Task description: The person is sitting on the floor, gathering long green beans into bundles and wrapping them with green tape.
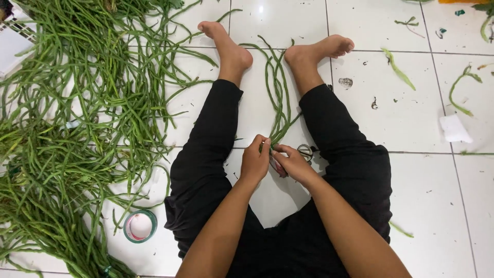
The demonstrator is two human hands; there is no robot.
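Left hand: the left hand (255, 158) is curled shut, fingertips pinched round the near end of a small bunch of long thin green beans (278, 92), low between the knees.

Right hand: the right hand (292, 163) meets the same end from the other side, fingers bent and closed on the stems; the two hands touch at the fingertips. Something reddish shows under its palm, too hidden to make out.

Bean bunch: it runs from the hands away along the white tiled floor (427, 195), lying between the two bare feet (231, 49), its far tips spreading a little near the heels.

Scissors: a pair of scissors with dark loop handles (306, 151) lies on the floor just beside the right hand, against the right leg; the blades are probably hidden under the hand.

Legs: black trousers (206, 154) cover both legs, spread apart on the floor, with the hands in the gap between them.

Tape roll: a green roll of tape with a pale core (140, 225) lies flat by the left thigh, at the edge of the heap.

Bean heap: a big loose pile of long green beans (67, 128) covers the floor on the left side, well apart from the hands.

Scraps: stray green bits (397, 68) and a crumpled white scrap (455, 128) lie on the tiles to the right.
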